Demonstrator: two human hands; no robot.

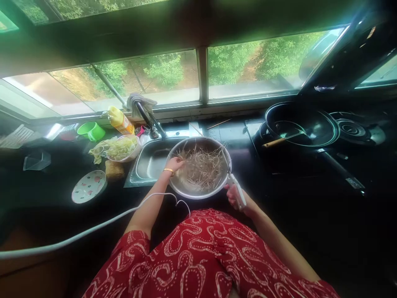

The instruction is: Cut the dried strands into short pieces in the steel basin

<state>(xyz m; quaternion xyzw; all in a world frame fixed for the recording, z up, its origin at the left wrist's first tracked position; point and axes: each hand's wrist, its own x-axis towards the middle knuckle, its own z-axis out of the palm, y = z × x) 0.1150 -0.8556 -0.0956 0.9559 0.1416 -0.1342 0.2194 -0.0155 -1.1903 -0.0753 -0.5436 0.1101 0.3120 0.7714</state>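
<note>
A person in a red patterned garment is standing at a dark table, working over a round steel strainer basin (186, 188) that is sitting at the table's front edge, partly overlapping the sink (149, 163), so anything running off would be falling toward the sink. The basin is holding a tangle of pale, thin bean sprouts (201, 167).

The left hand (175, 164), a gold bangle on its wrist, is reaching over the near-left rim and resting among the sprouts; its grip is looking loose, fingers curled into the strands, though whether it is pinching any cannot be told. The right hand (234, 196) is clenching the white handle of a tool (237, 190) whose thin end is lying against the basin's right rim, seemingly steadying it.

Left of the sink are sitting a bowl of pale shredded vegetable (122, 149), a flowered plate (89, 186) and a yellow bottle (120, 120). A wok (302, 124) is resting on the stove at the right.
</note>
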